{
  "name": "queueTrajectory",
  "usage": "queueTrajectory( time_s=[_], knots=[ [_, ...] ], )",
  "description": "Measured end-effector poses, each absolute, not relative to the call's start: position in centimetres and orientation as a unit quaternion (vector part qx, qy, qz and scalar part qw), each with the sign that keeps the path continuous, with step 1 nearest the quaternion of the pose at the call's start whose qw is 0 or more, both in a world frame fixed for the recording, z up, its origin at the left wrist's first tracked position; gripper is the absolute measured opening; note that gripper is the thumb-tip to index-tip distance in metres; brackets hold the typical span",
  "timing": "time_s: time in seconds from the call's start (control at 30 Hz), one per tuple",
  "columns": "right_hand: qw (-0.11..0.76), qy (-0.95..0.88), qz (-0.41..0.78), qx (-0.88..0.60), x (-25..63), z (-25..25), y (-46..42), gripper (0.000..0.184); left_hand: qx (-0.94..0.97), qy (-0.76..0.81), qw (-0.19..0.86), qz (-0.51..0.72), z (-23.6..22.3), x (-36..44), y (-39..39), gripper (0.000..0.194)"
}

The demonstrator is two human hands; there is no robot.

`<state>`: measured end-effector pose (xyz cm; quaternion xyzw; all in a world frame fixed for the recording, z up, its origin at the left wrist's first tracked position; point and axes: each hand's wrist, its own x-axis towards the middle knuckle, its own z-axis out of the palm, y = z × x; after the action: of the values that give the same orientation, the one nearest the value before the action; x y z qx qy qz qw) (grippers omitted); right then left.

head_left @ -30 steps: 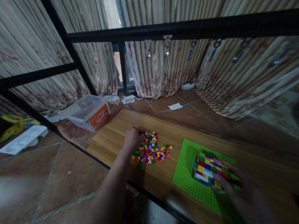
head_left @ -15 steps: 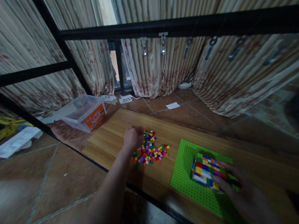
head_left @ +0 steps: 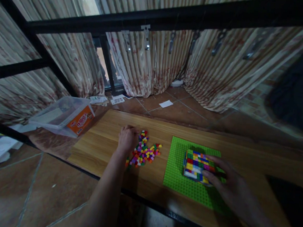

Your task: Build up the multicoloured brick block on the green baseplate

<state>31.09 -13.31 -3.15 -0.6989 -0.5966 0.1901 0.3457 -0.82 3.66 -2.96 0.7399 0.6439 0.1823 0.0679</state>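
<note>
My left hand (head_left: 127,139) is closed, its fingers curled down at the left edge of a loose pile of small coloured toy bricks (head_left: 145,152). Whatever its fingertips hold, if anything, is hidden behind the hand. On the right, my right hand (head_left: 228,176) grips a block of multicoloured toy bricks (head_left: 196,165) by its right side, thumb at the near edge and fingers at the far edge. The block is over a green studded baseplate (head_left: 175,177); whether it touches the studs I cannot tell.
The wooden table (head_left: 100,134) has a dark front edge. Beyond its left end, a clear plastic box (head_left: 60,115) with an orange label sits on the tiled floor. Black metal bars (head_left: 158,20) cross in front of striped curtains (head_left: 149,68). A dark object (head_left: 288,195) lies at the right.
The view has swung to the right, so everything appears further left. Both hands stay at nearly the same places, the left at the pile and the right on the brick block.
</note>
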Motion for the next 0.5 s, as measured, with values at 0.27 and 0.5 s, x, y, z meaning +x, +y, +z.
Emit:
queueTrajectory(
  time_s=[0.27,0.5],
  knots=[
    [0.367,-0.604,0.217,-0.673,30.7,-2.4,-13.4,0.045,0.719,0.654,0.062,0.228,-1.0,-0.2,3.0,0.024],
    [0.423,-0.566,0.258,-0.659,30.8,-2.0,-13.1,0.04,0.786,0.459,0.2,0.363,0.9,6.6,-2.2,0.021]
  ],
)
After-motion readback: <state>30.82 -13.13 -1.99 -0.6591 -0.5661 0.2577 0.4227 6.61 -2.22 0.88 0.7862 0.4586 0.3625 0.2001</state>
